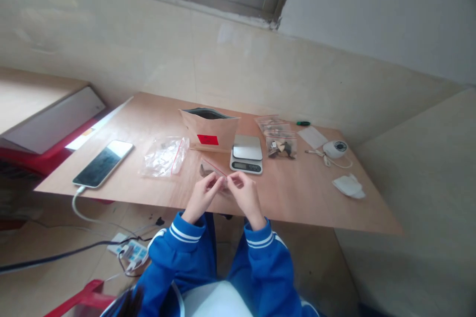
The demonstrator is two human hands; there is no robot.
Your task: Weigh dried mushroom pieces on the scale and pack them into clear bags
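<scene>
- Just below the middle of the frame, a small clear bag (207,162) with a red stripe along its edge sits at the fingertips, over the near part of the wooden table (297,198).
- Left hand (204,194): thumb and forefinger pinched on the bag (something darkish shows through the plastic beside them).
- Right hand (245,194): also pinching the bag, its fingertips close to the other hand's.
- Above the hands, near the frame's centre, a brown pouch (189,131) stands upright with its mouth open and a red label in front; a silver-topped scale (248,148) is just beside it.
- Left of centre, clear plastic packaging (161,158) lies flat.
- Right of the scale, filled clear bags (281,148) lie in a column.
- Toward the right side, a white round device (332,148) with its cable, and a crumpled white tissue (348,186).
- At far left, a phone (102,164), cable plugged in.
</scene>
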